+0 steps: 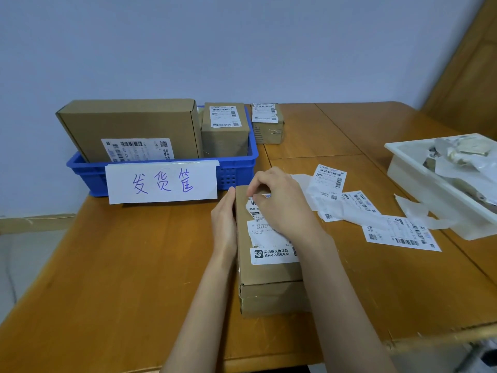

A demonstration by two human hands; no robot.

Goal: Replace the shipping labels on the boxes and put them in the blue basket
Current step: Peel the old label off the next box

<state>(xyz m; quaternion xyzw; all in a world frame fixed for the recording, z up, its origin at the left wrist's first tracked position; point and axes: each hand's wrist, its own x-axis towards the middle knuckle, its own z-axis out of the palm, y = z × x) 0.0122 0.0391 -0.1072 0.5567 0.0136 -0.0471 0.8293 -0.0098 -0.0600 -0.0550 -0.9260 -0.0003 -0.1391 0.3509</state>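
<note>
Table (121, 265): box (269, 292) between left hand (224, 224), right hand (279, 205).

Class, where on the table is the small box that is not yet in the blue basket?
In the head view, the small box stands at the table's far edge, just right of the blue basket.

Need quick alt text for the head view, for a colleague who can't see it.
The right hand peels the torn old label off a box that the left hand steadies; behind, a blue basket holds two labelled boxes, and loose labels lie on the right.
</note>
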